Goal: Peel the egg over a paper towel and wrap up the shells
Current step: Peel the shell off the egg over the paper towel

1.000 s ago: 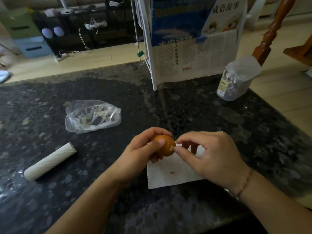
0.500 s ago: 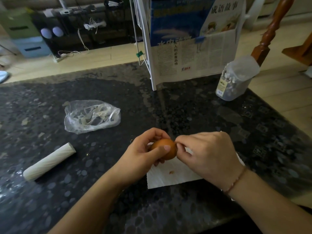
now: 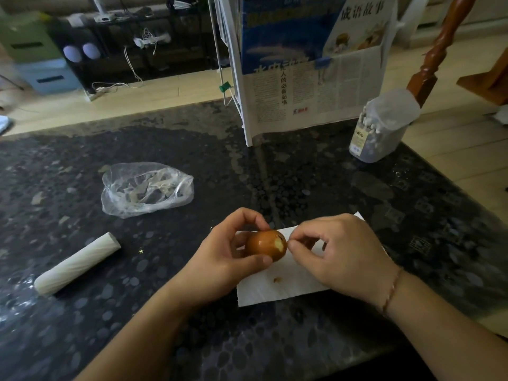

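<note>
My left hand (image 3: 222, 257) grips a brown egg (image 3: 265, 245) between thumb and fingers, just above a white paper towel (image 3: 280, 287) spread on the dark table. A small pale patch shows on the egg's right end where shell is gone. My right hand (image 3: 338, 254) has its thumb and forefinger pinched together at that patch; I cannot tell whether a shell bit is between them. One small brown shell fragment (image 3: 277, 279) lies on the towel below the egg.
A crumpled clear plastic bag (image 3: 147, 188) lies to the left, and a rolled white paper tube (image 3: 77, 264) nearer the left edge. A white rack with newspapers (image 3: 308, 78) stands behind. A clear jar of cotton swabs (image 3: 382, 127) sits at the back right.
My right hand's pinch has stayed at the egg's right end, and the pale bare patch there shows again after being covered half a second ago. The left hand has turned the egg slightly.
</note>
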Motion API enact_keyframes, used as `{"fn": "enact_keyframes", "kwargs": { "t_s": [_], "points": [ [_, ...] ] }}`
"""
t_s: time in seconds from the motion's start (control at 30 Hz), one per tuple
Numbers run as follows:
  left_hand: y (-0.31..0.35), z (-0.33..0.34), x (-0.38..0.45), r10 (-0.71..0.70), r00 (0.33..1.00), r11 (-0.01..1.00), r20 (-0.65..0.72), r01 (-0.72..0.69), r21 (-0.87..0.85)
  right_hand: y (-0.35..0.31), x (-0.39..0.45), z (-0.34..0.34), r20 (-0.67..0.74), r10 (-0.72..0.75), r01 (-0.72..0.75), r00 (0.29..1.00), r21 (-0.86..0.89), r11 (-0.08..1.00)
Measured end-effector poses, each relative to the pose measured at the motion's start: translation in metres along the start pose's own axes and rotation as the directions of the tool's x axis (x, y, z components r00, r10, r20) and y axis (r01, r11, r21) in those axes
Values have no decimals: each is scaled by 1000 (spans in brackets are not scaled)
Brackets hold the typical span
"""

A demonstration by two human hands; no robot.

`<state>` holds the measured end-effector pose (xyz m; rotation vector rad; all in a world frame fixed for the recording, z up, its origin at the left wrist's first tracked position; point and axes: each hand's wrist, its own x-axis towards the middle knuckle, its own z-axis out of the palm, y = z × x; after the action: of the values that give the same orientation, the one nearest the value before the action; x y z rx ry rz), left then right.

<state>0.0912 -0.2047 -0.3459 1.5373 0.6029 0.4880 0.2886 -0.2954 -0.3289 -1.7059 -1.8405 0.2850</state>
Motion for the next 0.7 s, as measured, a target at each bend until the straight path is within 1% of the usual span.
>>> {"fn": "enact_keyframes", "kwargs": {
  "t_s": [0.13,0.23,0.33,0.37,0.47,0.57,0.63,0.7],
  "points": [
    [-3,1,0,20,999,997,-34,-17,82,-1,-1,0,15,27,-27,1000,-10,1000],
    [-3,0,0,29,998,992,-58,-21,128,1,0,0,61,56,-53,997,-56,997],
    [-2,-2,0,15,997,992,-74,-6,125,2,-1,4,105,39,-26,994,-118,993],
    [-2,-3,-1,14,997,994,-77,-5,108,2,-1,4,105,37,-25,994,-111,994],
    [-2,-3,-2,21,997,998,-79,-15,68,1,0,2,53,43,-43,998,4,999],
    [-1,-2,-3,33,997,998,-66,-29,64,-2,1,0,-48,35,-30,998,104,994],
    [-1,0,-3,42,997,997,-67,-38,61,-5,0,0,-83,30,-20,996,109,994],
    [0,2,-2,56,996,996,-72,-51,76,-7,0,1,-83,11,-4,996,80,997]
  ]
}}
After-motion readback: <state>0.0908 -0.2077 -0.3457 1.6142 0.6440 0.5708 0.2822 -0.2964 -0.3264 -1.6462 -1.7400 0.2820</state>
